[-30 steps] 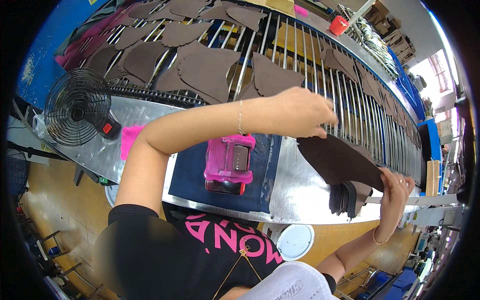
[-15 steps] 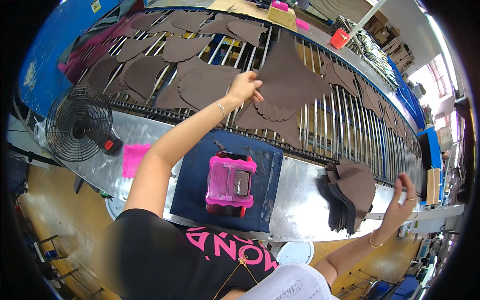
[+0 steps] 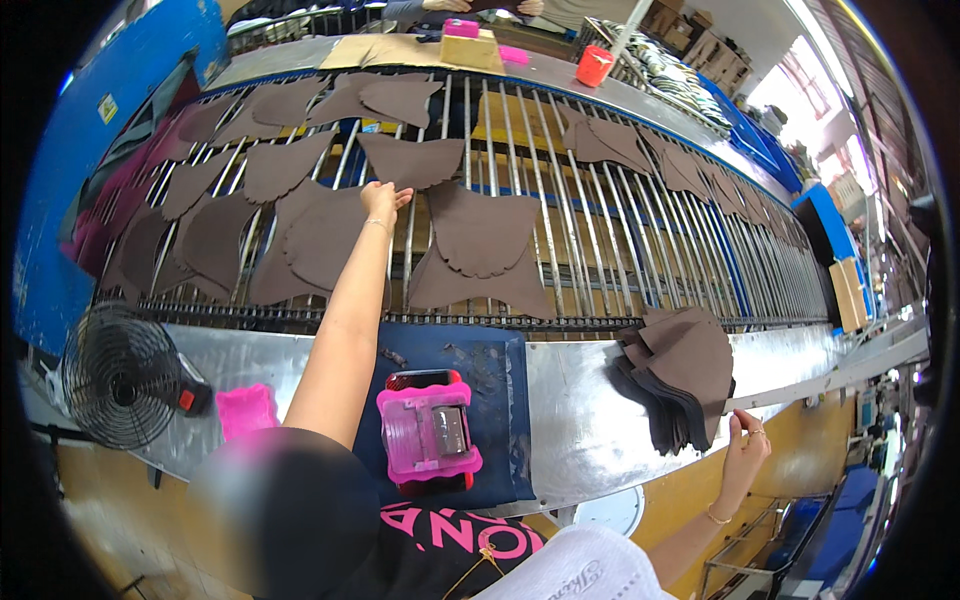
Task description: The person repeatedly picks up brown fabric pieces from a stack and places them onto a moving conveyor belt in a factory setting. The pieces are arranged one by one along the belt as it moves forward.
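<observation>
My left hand [image 3: 385,200] reaches over the roller conveyor [image 3: 590,230], its fingers closed at the lower left edge of a brown leather-like cut piece [image 3: 412,160]. That piece has a scalloped lower edge and lies over the rollers. Nearer me are two overlapping brown pieces [image 3: 485,235]. My right hand [image 3: 745,455] is at the table's front edge, fingers bent but apart, holding nothing that shows. Just beyond its fingertips sits a fanned stack of brown pieces [image 3: 690,365] with dark undersides.
A pink tray-like holder [image 3: 425,430] stands on a dark blue mat [image 3: 510,400]. Left of it are a pink tray [image 3: 247,410] and a black wire fan [image 3: 125,375]. A pale bar [image 3: 830,375] juts beside the stack. Across the conveyor stands a red bucket [image 3: 595,65]; another person's hands [image 3: 450,5] show.
The brown piece, blurred in the air before, now lies on the rollers farther left, my left hand at its edge. My right hand has come down and left toward the stack. The view has shifted.
</observation>
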Demonstrator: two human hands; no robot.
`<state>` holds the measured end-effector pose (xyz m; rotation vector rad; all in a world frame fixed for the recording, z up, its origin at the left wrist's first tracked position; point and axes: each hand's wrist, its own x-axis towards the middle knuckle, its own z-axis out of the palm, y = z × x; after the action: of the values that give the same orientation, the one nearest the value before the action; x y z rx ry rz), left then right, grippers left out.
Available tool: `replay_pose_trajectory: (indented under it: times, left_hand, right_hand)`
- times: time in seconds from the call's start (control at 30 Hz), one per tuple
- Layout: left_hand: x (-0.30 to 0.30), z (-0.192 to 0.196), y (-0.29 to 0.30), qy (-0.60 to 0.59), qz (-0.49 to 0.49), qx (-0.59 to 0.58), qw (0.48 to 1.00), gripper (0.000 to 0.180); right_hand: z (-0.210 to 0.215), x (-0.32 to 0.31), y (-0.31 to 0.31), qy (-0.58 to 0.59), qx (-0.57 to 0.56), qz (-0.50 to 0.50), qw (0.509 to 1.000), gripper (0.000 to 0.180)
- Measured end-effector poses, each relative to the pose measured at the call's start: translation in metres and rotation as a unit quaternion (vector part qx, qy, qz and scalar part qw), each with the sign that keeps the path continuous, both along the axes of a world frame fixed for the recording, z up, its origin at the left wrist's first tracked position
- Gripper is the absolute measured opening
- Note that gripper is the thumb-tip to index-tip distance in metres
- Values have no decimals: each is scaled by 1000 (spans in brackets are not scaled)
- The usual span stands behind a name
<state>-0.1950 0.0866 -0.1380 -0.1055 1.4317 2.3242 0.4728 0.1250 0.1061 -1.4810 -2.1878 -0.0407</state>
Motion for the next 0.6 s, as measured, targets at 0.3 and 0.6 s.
replay_pose_trajectory:
  times: [0.3, 0.6]
  left_hand:
    - [-6, 7, -27, 36, 33, -162, 986, 40]
    - [66, 100, -102, 181, -175, -105, 962, 42]
  right_hand:
    - [-30, 29, 18, 37, -4, -23, 999, 23]
    - [-130, 92, 102, 15, -127, -217, 968, 61]
